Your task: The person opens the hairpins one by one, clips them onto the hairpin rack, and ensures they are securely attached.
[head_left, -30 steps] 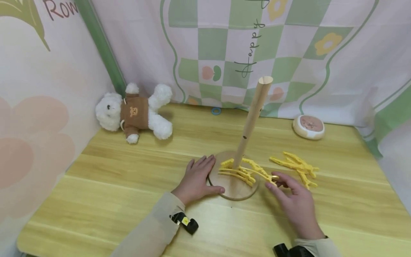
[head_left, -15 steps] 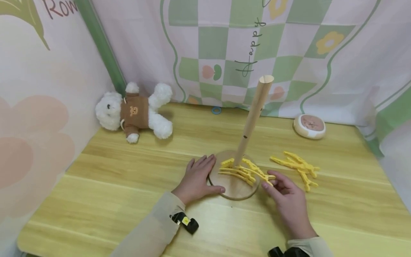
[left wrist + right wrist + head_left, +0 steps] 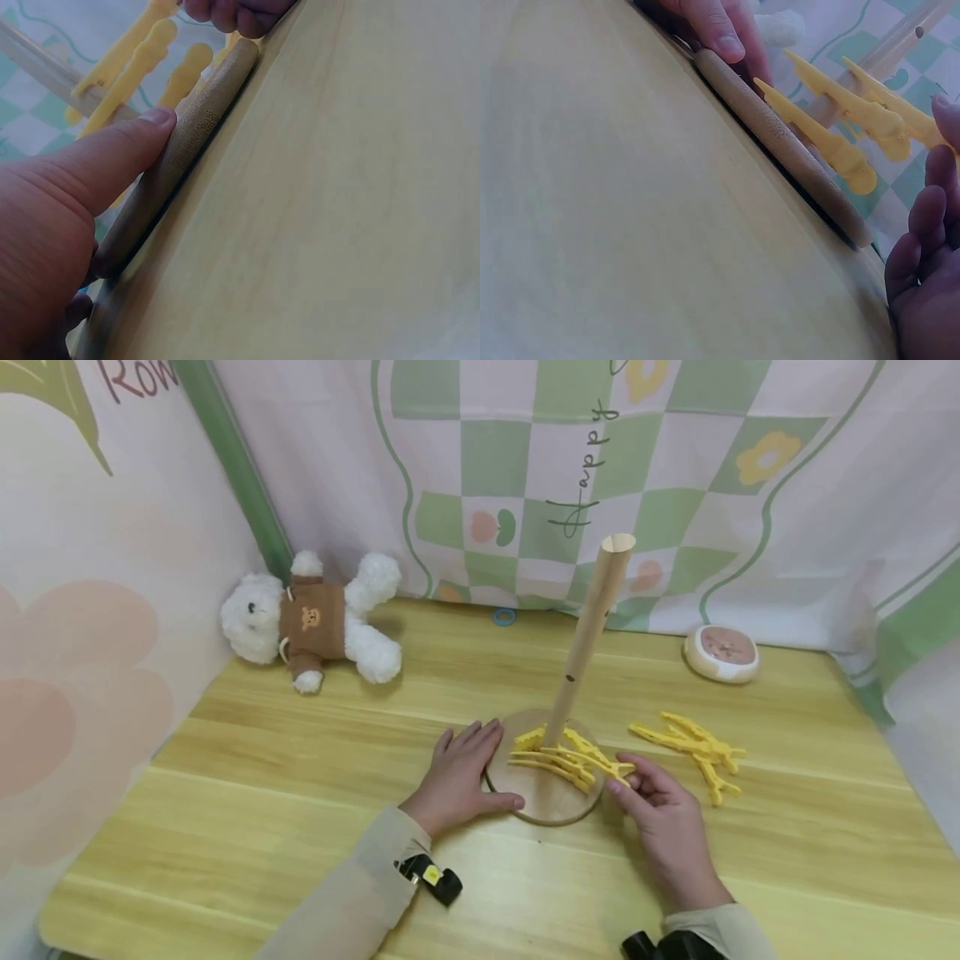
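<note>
The left hand (image 3: 465, 778), fingers straight and thumb spread, rests on the round base (image 3: 536, 797) at its left rim; firm pressure there should steady the post (image 3: 581, 656). Right of the post, the right hand (image 3: 667, 827) pinches a yellow piece (image 3: 609, 766) by its right end, over the base — small, light adjustments would probably spare its neighbours. Its long axis runs roughly left–right, the tapered tip pointing left and slightly far.
</note>
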A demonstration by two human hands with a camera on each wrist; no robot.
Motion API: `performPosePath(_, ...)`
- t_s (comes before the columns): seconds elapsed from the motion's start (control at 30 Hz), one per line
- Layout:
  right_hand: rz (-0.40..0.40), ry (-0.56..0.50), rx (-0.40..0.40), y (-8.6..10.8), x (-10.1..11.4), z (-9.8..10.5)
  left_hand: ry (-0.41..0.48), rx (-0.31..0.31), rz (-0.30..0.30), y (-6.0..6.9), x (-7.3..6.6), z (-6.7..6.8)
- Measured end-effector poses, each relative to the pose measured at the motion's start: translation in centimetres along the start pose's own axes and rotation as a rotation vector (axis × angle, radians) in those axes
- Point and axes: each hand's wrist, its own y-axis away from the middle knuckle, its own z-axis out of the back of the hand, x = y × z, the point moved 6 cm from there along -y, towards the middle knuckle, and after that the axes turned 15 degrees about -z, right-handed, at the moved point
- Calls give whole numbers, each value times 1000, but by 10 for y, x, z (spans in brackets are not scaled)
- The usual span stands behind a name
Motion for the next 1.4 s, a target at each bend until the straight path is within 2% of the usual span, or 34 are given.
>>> performPosePath(0.17, 5, 22, 28, -2, 0, -8, 6, 6, 7, 1, 0, 0)
performPosePath(0.4, -17, 1, 5, -2, 0, -10, 3, 10, 2, 2, -1, 1)
performPosePath(0.7, -16, 8, -10, -4, -1, -8, -77, 1, 59, -7, -10, -2)
performPosePath(0.87, -12, 1, 5, -5, -1, -10, -84, 11, 71, -9, -15, -1)
performPosePath(1.1, -8, 74, -12, -5, 0, -13, -76, 60, 51, -10, -15, -3)
performPosePath(1.4, 7, 168, -42, -5, 1, -14, -79, 60, 35, -9, -14, -3)
